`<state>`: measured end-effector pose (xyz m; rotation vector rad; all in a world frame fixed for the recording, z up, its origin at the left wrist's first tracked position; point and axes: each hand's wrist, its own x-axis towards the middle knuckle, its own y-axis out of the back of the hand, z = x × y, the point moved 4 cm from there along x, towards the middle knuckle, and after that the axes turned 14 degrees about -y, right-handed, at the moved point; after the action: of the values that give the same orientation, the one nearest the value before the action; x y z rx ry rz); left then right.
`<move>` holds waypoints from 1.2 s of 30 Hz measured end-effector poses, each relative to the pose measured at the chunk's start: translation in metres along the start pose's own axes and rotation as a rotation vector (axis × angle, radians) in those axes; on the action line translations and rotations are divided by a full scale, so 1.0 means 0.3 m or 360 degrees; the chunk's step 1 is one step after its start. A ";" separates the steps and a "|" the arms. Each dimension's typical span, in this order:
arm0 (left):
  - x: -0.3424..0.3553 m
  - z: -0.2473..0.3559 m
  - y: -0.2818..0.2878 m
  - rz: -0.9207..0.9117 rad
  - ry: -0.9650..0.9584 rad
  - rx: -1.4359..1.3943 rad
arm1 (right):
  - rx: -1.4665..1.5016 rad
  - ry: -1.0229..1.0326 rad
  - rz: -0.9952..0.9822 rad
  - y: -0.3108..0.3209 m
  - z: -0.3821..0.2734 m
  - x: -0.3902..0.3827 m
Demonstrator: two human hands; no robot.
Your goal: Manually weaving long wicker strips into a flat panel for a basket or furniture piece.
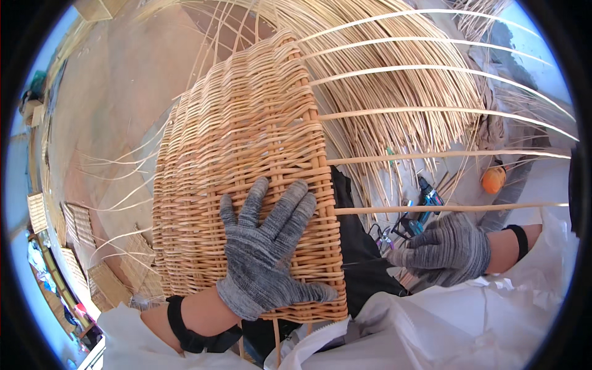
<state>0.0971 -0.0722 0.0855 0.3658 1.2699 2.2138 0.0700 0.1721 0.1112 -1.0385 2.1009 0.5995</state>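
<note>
A panel woven from light brown wicker rods [203,166] lies slanted in front of me, its right edge bound in a thick weave. My left hand [265,250], in a grey striped knit glove, rests flat on its lower part with the fingers spread. Long rods [444,112] stick out rightward from that edge, and thinner ends stick out on the left. To the right of the panel, below the lowest long rod, is my gloved right hand [447,250] with its fingers curled together. Purple handles [383,239] show beside its fingertips; whether it grips anything is hidden.
A large bundle of loose rods [394,80] lies beyond the panel at the upper right. A teal and black cordless drill [428,200] is on the floor near my right hand. Farther right sits an orange round object [493,179]. Several woven panels [111,285] lie at the left.
</note>
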 end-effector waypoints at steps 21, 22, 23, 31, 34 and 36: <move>-0.014 0.025 0.022 -0.0007 -0.0039 0.0138 | -0.1002 -0.0553 -0.0315 -0.062 -0.035 0.097; -0.031 0.038 0.020 0.0039 -0.0008 0.0176 | -0.1010 -0.0551 -0.0308 -0.089 -0.045 0.078; -0.051 0.039 0.016 0.0033 0.0008 0.0209 | -0.1163 -0.0288 -0.0065 -0.103 -0.060 0.073; -0.030 0.011 0.021 0.0049 0.0119 0.0137 | -0.1367 0.0606 0.0958 -0.067 -0.050 0.041; -0.019 0.015 0.005 0.0040 0.0055 0.0150 | 0.0411 0.1081 -0.0082 0.037 0.119 0.101; -0.045 0.032 0.028 0.0072 0.0022 0.0235 | 0.1438 0.0553 -0.0002 0.065 0.378 0.263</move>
<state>0.1099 -0.0764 0.0981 0.4407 1.4506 2.1692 0.0644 0.2194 -0.0199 -0.6240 2.2739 -0.5564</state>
